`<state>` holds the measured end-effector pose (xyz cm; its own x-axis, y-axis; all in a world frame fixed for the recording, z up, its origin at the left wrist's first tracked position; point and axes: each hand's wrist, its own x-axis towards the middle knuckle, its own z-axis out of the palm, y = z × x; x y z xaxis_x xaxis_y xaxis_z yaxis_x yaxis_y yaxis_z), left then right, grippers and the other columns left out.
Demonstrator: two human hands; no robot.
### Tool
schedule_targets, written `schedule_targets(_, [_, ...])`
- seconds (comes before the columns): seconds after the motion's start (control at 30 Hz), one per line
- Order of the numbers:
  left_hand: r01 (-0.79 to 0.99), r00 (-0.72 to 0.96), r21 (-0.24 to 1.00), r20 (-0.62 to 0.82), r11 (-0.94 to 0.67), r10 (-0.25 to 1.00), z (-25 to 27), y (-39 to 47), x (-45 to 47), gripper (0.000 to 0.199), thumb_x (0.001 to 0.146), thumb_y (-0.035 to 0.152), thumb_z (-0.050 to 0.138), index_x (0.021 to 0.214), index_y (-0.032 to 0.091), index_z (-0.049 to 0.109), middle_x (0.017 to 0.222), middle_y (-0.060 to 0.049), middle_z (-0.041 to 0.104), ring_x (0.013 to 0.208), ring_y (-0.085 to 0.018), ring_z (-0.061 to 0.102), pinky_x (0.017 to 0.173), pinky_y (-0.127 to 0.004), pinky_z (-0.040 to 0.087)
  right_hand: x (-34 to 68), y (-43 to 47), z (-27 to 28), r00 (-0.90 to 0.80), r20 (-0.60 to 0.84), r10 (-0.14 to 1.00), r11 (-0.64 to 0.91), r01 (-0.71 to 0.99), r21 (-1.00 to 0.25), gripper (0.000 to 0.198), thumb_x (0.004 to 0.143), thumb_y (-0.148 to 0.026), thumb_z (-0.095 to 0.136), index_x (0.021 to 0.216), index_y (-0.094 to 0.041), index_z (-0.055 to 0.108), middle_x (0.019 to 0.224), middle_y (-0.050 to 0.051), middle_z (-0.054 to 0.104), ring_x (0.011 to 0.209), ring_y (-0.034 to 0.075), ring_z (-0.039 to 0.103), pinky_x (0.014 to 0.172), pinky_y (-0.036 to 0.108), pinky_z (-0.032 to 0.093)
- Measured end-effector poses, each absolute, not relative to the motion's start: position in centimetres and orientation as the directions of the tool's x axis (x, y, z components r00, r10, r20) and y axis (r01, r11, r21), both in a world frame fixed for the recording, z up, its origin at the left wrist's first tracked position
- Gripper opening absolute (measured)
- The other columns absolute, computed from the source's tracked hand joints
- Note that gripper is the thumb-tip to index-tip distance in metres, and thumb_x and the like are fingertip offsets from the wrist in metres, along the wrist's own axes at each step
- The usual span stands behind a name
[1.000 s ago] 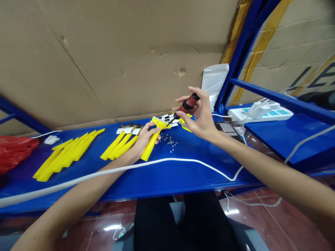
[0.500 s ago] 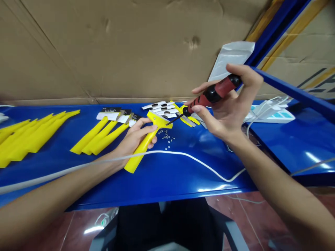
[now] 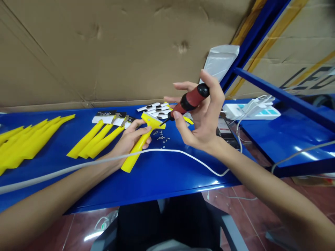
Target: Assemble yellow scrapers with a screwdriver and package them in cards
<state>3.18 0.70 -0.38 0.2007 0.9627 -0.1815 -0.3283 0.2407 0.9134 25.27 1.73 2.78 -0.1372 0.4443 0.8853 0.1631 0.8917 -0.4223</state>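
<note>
My left hand [image 3: 134, 137] is closed round the neck of a yellow scraper [image 3: 133, 157], its wide head pointing away from me. A screw head shows on that head. In my right hand [image 3: 206, 125] is a red and black screwdriver [image 3: 188, 101], held between thumb and fingers with some fingers spread. Its tip meets the right side of the scraper's head, at or very near a screw. Small loose screws and nuts [image 3: 163, 137] lie on the blue table just right of the scraper. Behind them are several white blade covers [image 3: 158, 111] and yellow pieces partly hidden by my right hand.
Three yellow scrapers [image 3: 91, 143] with black and white card sleeves lie to the left, and more yellow handles [image 3: 31, 139] farther left. A white cable [image 3: 183, 153] crosses in front of my forearm. A power strip [image 3: 261, 111] and a blue shelf frame [image 3: 282, 94] stand right.
The camera view has turned slightly right. My right hand has turned the screwdriver's grip, and its fingers have spread more. The scraper stays in my left hand.
</note>
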Motion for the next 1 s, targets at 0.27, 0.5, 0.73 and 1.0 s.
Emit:
schedule_targets(0.27, [-0.330,0.209,0.917,-0.161,0.225,0.965,0.2,0.5,3.3,0.034,0.083,0.018,0.087,0.107,0.024,0.063,0.079,0.000,0.069,0.056,-0.013,0.063,0.047,-0.021,0.039,25.6,4.3,0.8,-0.095,0.930,0.355,0.931,0.127,-0.342,0.088,0.097,-0.046,0.084,0.164,-0.045,0.026,0.137,0.007,0.066,0.100,0.025,0.081,0.086,0.047,0.076])
schedule_targets(0.5, [-0.314,0.198,0.921,-0.174,0.231,0.965,0.2,0.5,3.3,0.035,0.083,0.016,0.087,0.106,0.025,0.062,0.081,0.000,0.069,0.058,-0.014,0.064,0.048,-0.022,0.040,26.5,6.6,0.2,0.101,0.959,0.264,0.941,0.192,-0.279,0.088,0.089,-0.055,0.090,0.158,-0.045,0.037,0.126,0.005,0.065,0.095,0.023,0.076,0.083,0.046,0.074])
schedule_targets(0.73, [-0.293,0.195,0.933,-0.156,0.209,0.968,-0.2,1.0,3.1,0.044,0.081,0.020,0.089,0.112,0.023,0.059,0.081,0.000,0.069,0.056,-0.013,0.064,0.045,-0.020,0.042,26.3,6.0,-0.3,0.037,0.903,0.428,0.900,0.070,-0.430,0.085,0.098,-0.063,0.075,0.162,-0.053,0.021,0.139,0.007,0.061,0.119,0.030,0.076,0.093,0.056,0.073])
schedule_targets(1.0, [-0.267,0.193,0.938,-0.175,0.223,0.965,0.0,0.6,3.3,0.044,0.081,0.019,0.088,0.113,0.023,0.057,0.072,0.001,0.067,0.055,-0.016,0.065,0.045,-0.021,0.044,27.1,7.2,-1.1,0.128,0.857,0.499,0.850,0.122,-0.513,0.097,0.085,-0.061,0.092,0.157,-0.045,0.029,0.144,0.009,0.060,0.116,0.032,0.076,0.098,0.058,0.070])
